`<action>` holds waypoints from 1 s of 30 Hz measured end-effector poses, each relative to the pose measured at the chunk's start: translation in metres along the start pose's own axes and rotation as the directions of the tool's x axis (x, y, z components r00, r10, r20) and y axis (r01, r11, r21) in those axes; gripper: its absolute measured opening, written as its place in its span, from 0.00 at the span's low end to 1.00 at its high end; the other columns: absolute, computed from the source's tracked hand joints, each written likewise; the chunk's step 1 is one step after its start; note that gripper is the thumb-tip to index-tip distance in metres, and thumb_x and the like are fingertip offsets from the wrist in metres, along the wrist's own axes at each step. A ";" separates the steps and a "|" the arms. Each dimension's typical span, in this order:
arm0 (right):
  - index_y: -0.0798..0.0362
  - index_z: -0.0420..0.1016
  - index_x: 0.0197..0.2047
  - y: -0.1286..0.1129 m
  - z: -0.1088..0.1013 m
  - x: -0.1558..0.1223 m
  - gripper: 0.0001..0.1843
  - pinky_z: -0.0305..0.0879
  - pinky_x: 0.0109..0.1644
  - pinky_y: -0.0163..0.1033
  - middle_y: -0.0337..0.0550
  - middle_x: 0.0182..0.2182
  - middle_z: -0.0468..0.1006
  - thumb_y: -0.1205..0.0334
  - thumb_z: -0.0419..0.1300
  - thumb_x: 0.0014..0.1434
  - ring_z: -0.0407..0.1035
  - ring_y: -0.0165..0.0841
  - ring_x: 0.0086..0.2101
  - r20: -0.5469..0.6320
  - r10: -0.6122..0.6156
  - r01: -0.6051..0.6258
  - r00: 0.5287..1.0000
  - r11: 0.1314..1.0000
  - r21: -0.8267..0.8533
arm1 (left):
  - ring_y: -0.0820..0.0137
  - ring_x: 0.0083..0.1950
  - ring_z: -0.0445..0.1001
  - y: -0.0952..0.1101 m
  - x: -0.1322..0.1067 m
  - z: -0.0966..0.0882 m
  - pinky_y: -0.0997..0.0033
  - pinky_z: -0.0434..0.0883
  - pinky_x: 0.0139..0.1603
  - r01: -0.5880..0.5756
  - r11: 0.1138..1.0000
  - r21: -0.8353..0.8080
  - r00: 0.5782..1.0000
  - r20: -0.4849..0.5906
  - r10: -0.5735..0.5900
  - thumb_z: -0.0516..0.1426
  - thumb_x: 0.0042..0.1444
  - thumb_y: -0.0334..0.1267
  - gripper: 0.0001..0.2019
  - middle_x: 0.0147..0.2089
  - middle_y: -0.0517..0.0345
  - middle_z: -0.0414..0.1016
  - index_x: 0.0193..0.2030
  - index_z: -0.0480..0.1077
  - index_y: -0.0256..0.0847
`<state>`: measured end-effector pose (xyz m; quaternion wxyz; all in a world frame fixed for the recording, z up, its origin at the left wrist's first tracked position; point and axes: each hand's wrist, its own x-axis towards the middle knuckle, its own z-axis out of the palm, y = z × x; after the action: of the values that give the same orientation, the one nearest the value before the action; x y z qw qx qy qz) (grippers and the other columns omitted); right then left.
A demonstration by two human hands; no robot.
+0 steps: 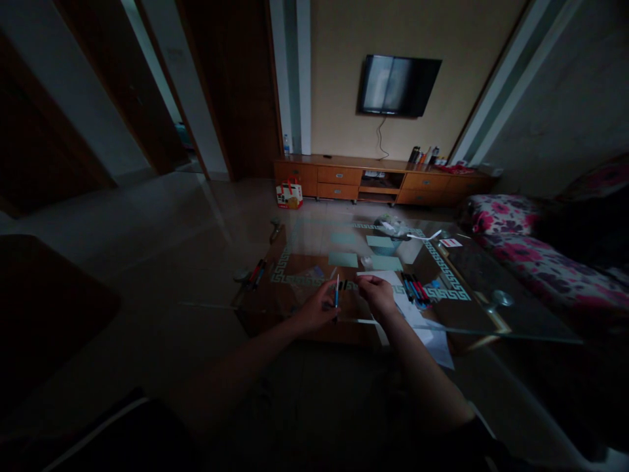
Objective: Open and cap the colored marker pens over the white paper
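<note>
Above the near part of the glass table, my left hand (317,308) is closed around a slim blue pen (337,296), which stands nearly upright with a pale upper end. To its right, my right hand (378,294) is pinched closed, fingertips pointing at the pen but apart from it. Whatever those fingertips hold, if anything, is too dark and small to make out. White paper sheets (435,344) lie beneath and beside my right forearm. Several dark, red and blue pens (415,290) lie close to the right hand, and more pens (256,274) are at the table's left side.
The glass table (531,324) has a patterned border and a sharp front edge. Crumpled clear plastic (392,225) and a card (451,242) lie toward its far side. A floral sofa (565,262) stands at right. Beyond are a wooden cabinet (339,176), a bag (289,195) and a television (400,85).
</note>
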<state>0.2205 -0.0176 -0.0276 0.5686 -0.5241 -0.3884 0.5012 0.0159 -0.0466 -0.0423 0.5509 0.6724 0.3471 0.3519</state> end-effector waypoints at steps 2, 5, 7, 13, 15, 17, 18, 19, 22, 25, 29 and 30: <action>0.56 0.77 0.32 -0.003 0.002 -0.005 0.20 0.54 0.24 0.33 0.37 0.21 0.74 0.53 0.73 0.37 0.61 0.25 0.20 0.033 0.033 -0.035 0.999 0.997 0.072 | 0.69 0.32 0.77 0.001 0.000 0.002 0.70 0.73 0.35 0.008 1.000 0.005 1.000 0.018 -0.008 0.62 0.56 0.39 0.37 0.33 0.60 0.73 0.69 0.48 0.47; 0.54 0.76 0.38 -0.007 0.004 -0.011 0.24 0.56 0.25 0.32 0.38 0.26 0.76 0.56 0.74 0.36 0.63 0.25 0.22 0.061 0.045 -0.053 0.997 0.989 0.137 | 0.69 0.32 0.78 0.000 0.000 0.003 0.68 0.73 0.36 0.009 1.000 0.010 0.999 0.036 -0.009 0.62 0.56 0.39 0.37 0.33 0.60 0.73 0.69 0.49 0.46; 0.53 0.75 0.41 -0.007 0.003 -0.012 0.26 0.57 0.26 0.32 0.38 0.28 0.77 0.57 0.74 0.37 0.64 0.25 0.23 0.067 0.033 -0.043 0.997 0.989 0.142 | 0.69 0.32 0.78 -0.002 0.000 0.003 0.68 0.73 0.36 0.014 1.000 0.007 0.999 0.046 -0.014 0.62 0.56 0.39 0.37 0.33 0.61 0.73 0.69 0.50 0.46; 0.51 0.75 0.46 -0.003 0.001 -0.010 0.28 0.54 0.25 0.31 0.35 0.29 0.75 0.55 0.71 0.40 0.61 0.24 0.22 0.104 -0.013 0.005 0.995 0.997 0.077 | 0.70 0.32 0.77 -0.005 -0.001 0.002 0.71 0.72 0.36 0.002 0.999 0.045 0.999 0.052 -0.004 0.62 0.56 0.39 0.38 0.33 0.61 0.73 0.69 0.49 0.47; 0.50 0.75 0.47 -0.004 0.001 -0.011 0.27 0.52 0.25 0.31 0.34 0.29 0.74 0.56 0.70 0.41 0.60 0.23 0.22 0.114 -0.025 0.019 0.993 0.998 0.052 | 0.70 0.32 0.77 -0.005 -0.001 0.002 0.72 0.72 0.35 0.002 0.999 0.051 0.998 0.059 -0.005 0.63 0.56 0.40 0.38 0.33 0.61 0.73 0.69 0.49 0.46; 0.49 0.76 0.47 -0.006 0.002 -0.013 0.26 0.53 0.25 0.30 0.34 0.29 0.74 0.56 0.69 0.42 0.59 0.23 0.23 0.122 -0.038 0.035 0.992 0.999 0.021 | 0.70 0.32 0.77 -0.004 -0.001 0.002 0.72 0.72 0.35 0.002 0.999 0.043 0.998 0.065 -0.005 0.63 0.56 0.40 0.37 0.33 0.61 0.73 0.69 0.50 0.46; 0.49 0.77 0.47 -0.007 0.002 -0.014 0.25 0.53 0.26 0.30 0.34 0.30 0.74 0.56 0.68 0.43 0.60 0.23 0.23 0.129 -0.038 0.037 0.991 0.999 0.008 | 0.70 0.32 0.77 -0.003 -0.002 0.002 0.71 0.72 0.35 0.004 0.999 0.037 0.998 0.070 -0.007 0.63 0.56 0.40 0.37 0.33 0.61 0.73 0.69 0.50 0.46; 0.49 0.78 0.46 -0.008 0.002 -0.015 0.24 0.53 0.26 0.30 0.35 0.30 0.74 0.56 0.68 0.43 0.60 0.23 0.23 0.137 -0.034 0.035 0.990 0.999 -0.003 | 0.69 0.32 0.78 -0.002 -0.002 0.002 0.70 0.72 0.36 0.007 1.000 0.030 0.997 0.075 -0.009 0.63 0.56 0.40 0.37 0.33 0.60 0.73 0.69 0.50 0.46; 0.50 0.79 0.44 -0.009 0.003 -0.016 0.22 0.54 0.27 0.31 0.36 0.32 0.76 0.55 0.68 0.44 0.61 0.23 0.24 0.158 -0.019 0.023 0.987 0.999 -0.026 | 0.68 0.32 0.79 0.001 -0.003 0.003 0.68 0.73 0.36 0.012 1.000 0.017 0.996 0.091 -0.014 0.63 0.56 0.41 0.37 0.34 0.59 0.74 0.69 0.50 0.47; 0.51 0.78 0.45 -0.007 0.002 -0.014 0.23 0.55 0.27 0.31 0.36 0.31 0.76 0.55 0.68 0.43 0.62 0.24 0.24 0.146 -0.014 0.018 0.989 1.000 -0.025 | 0.68 0.32 0.79 0.004 -0.004 0.003 0.68 0.74 0.36 0.026 1.000 0.006 0.994 0.108 -0.026 0.62 0.56 0.41 0.37 0.34 0.59 0.73 0.69 0.50 0.46; 0.50 0.77 0.45 -0.004 0.001 -0.012 0.24 0.57 0.27 0.31 0.36 0.32 0.77 0.56 0.70 0.42 0.65 0.25 0.25 0.126 0.001 -0.002 0.992 1.000 0.013 | 0.69 0.32 0.78 0.003 -0.004 0.002 0.69 0.74 0.36 0.026 1.000 0.017 0.993 0.113 -0.028 0.62 0.56 0.41 0.36 0.35 0.59 0.73 0.68 0.51 0.46; 0.50 0.77 0.44 -0.004 0.001 -0.012 0.24 0.57 0.27 0.31 0.36 0.32 0.77 0.56 0.70 0.42 0.66 0.25 0.25 0.129 0.003 -0.006 0.992 1.000 0.020 | 0.70 0.33 0.78 0.001 -0.004 0.002 0.69 0.73 0.36 0.019 0.999 0.029 0.994 0.110 -0.023 0.62 0.56 0.40 0.36 0.35 0.59 0.73 0.68 0.51 0.46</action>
<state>0.2183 -0.0289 -0.0225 0.5465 -0.4856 -0.4180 0.5393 0.0160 -0.0514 -0.0418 0.5634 0.6949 0.3281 0.3034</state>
